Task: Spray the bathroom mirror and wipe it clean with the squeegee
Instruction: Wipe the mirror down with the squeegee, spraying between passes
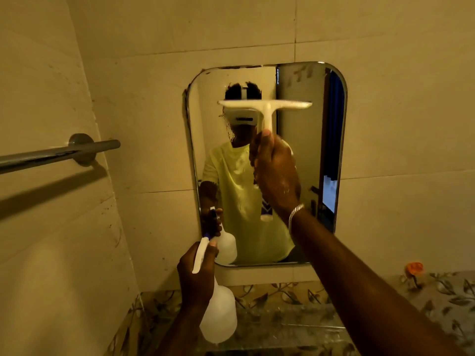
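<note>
A rounded rectangular mirror (305, 160) hangs on the tiled wall straight ahead. My right hand (276, 170) is shut on the handle of a white T-shaped squeegee (266, 105). Its blade lies level against the upper middle of the glass. My left hand (196, 276) grips the neck of a translucent white spray bottle (219, 322) below the mirror's lower left corner, its nozzle pointing up toward the glass. The mirror reflects a person in a light green shirt, with the bottle and the squeegee.
A chrome towel bar (59, 154) juts from the left wall at mid height. Below the mirror runs a band of leaf-patterned tiles (295, 299). A small orange object (414, 268) sits at the right on that band.
</note>
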The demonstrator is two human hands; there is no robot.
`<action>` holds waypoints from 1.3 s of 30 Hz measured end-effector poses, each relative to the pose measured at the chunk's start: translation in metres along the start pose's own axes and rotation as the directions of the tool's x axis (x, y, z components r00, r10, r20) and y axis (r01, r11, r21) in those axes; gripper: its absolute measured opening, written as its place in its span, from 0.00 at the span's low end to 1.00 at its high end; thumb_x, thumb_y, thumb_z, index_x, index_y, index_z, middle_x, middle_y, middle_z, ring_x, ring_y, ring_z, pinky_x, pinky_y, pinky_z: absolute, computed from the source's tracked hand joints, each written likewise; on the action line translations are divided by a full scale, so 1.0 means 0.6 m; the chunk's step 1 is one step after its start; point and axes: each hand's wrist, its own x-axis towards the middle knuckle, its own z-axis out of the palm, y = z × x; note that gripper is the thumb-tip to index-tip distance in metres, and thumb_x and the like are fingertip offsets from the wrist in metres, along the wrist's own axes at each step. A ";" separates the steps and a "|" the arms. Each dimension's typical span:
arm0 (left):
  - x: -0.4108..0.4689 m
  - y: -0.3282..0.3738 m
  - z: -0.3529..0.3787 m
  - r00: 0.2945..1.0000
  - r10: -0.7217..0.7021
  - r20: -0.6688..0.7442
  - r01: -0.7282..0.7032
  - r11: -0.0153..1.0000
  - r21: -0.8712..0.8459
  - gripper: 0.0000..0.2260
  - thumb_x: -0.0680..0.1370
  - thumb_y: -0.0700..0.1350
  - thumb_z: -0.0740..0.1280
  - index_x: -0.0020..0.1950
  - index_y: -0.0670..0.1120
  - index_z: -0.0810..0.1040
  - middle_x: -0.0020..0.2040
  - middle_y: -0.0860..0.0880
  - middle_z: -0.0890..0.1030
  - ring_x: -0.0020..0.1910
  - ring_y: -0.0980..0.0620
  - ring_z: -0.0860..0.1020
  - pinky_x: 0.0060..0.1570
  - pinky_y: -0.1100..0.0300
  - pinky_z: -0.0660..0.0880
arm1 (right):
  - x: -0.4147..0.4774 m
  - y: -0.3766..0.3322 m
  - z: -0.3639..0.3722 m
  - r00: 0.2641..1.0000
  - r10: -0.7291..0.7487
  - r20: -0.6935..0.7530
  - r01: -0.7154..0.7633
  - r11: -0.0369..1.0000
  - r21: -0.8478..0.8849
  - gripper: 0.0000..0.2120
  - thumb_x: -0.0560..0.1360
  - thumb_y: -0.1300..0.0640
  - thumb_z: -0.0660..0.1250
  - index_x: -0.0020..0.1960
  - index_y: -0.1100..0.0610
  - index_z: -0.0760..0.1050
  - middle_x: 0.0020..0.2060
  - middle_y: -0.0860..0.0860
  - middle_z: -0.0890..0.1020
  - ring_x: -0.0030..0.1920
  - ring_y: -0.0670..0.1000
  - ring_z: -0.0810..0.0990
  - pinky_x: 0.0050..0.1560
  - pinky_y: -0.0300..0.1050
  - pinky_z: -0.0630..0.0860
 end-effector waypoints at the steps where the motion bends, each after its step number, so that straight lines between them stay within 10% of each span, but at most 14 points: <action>1: 0.000 -0.002 0.000 1.000 0.015 0.009 -0.015 1.000 -0.003 0.13 0.78 0.49 0.67 0.46 0.39 0.84 0.36 0.47 0.83 0.37 0.52 0.82 0.36 0.73 0.76 | -0.028 0.026 0.003 1.000 0.008 -0.011 -0.008 1.000 -0.007 0.22 0.88 0.48 0.52 0.52 0.62 0.78 0.36 0.61 0.81 0.34 0.54 0.80 0.33 0.40 0.78; 5: -0.004 -0.004 -0.002 0.998 0.048 0.033 -0.047 0.999 -0.016 0.16 0.76 0.51 0.66 0.47 0.39 0.84 0.37 0.46 0.84 0.38 0.52 0.83 0.38 0.72 0.77 | -0.169 0.134 -0.002 0.987 0.157 0.028 -0.158 0.987 0.042 0.18 0.86 0.45 0.55 0.45 0.51 0.76 0.29 0.48 0.74 0.27 0.43 0.72 0.27 0.35 0.69; 11: -0.007 -0.002 -0.016 0.999 0.034 0.039 -0.033 0.999 -0.018 0.13 0.77 0.53 0.66 0.46 0.44 0.83 0.37 0.49 0.84 0.40 0.55 0.83 0.37 0.70 0.78 | -0.387 0.270 -0.041 0.854 0.518 0.042 -0.516 0.855 -0.058 0.27 0.77 0.32 0.53 0.41 0.52 0.79 0.31 0.56 0.81 0.29 0.55 0.78 0.29 0.38 0.72; 14: -0.009 0.001 -0.025 0.999 0.031 0.021 -0.031 1.000 0.002 0.12 0.77 0.53 0.66 0.44 0.46 0.82 0.35 0.49 0.83 0.39 0.54 0.82 0.36 0.70 0.77 | -0.448 0.308 -0.060 0.737 0.676 0.022 -0.667 0.732 -0.143 0.22 0.83 0.41 0.56 0.52 0.52 0.85 0.37 0.47 0.86 0.44 0.52 0.85 0.42 0.39 0.77; 17: -0.015 0.003 -0.028 1.000 0.020 0.014 -0.020 1.000 0.004 0.11 0.77 0.52 0.66 0.43 0.46 0.82 0.35 0.49 0.83 0.38 0.54 0.82 0.36 0.70 0.77 | -0.476 0.326 -0.072 0.658 0.751 -0.057 -0.747 0.640 -0.179 0.19 0.85 0.46 0.59 0.55 0.55 0.86 0.48 0.58 0.87 0.55 0.62 0.84 0.60 0.53 0.79; 21: -0.022 0.003 -0.031 0.999 0.030 0.017 -0.030 1.000 -0.001 0.14 0.77 0.53 0.66 0.44 0.42 0.83 0.35 0.48 0.83 0.40 0.54 0.82 0.37 0.72 0.77 | -0.453 0.277 -0.079 0.698 0.714 -0.047 -0.713 0.690 -0.125 0.19 0.83 0.43 0.61 0.43 0.52 0.83 0.34 0.54 0.84 0.39 0.56 0.84 0.46 0.58 0.81; 26: -0.026 0.012 -0.032 0.999 0.048 0.020 -0.048 0.999 -0.004 0.14 0.77 0.52 0.66 0.44 0.42 0.83 0.36 0.48 0.84 0.39 0.54 0.83 0.36 0.71 0.77 | -0.295 0.124 -0.075 0.866 0.488 0.113 -0.500 0.855 0.139 0.22 0.85 0.45 0.56 0.41 0.58 0.75 0.26 0.49 0.74 0.24 0.47 0.70 0.23 0.38 0.68; 34: -0.018 0.030 -0.038 0.997 0.079 0.007 -0.079 0.997 -0.023 0.10 0.77 0.49 0.67 0.44 0.43 0.83 0.36 0.49 0.84 0.39 0.56 0.82 0.38 0.71 0.77 | -0.015 -0.071 -0.010 0.994 0.105 -0.002 -0.102 0.963 0.251 0.24 0.88 0.48 0.52 0.56 0.68 0.75 0.34 0.60 0.76 0.29 0.49 0.75 0.27 0.39 0.74; 39: -0.011 0.022 -0.048 0.998 0.057 -0.027 -0.057 0.998 0.000 0.11 0.77 0.47 0.68 0.42 0.41 0.83 0.32 0.45 0.82 0.36 0.52 0.81 0.33 0.66 0.76 | 0.063 -0.097 0.061 0.989 0.132 -0.073 -0.117 0.976 0.182 0.22 0.88 0.47 0.51 0.53 0.62 0.76 0.48 0.66 0.83 0.45 0.63 0.83 0.50 0.64 0.83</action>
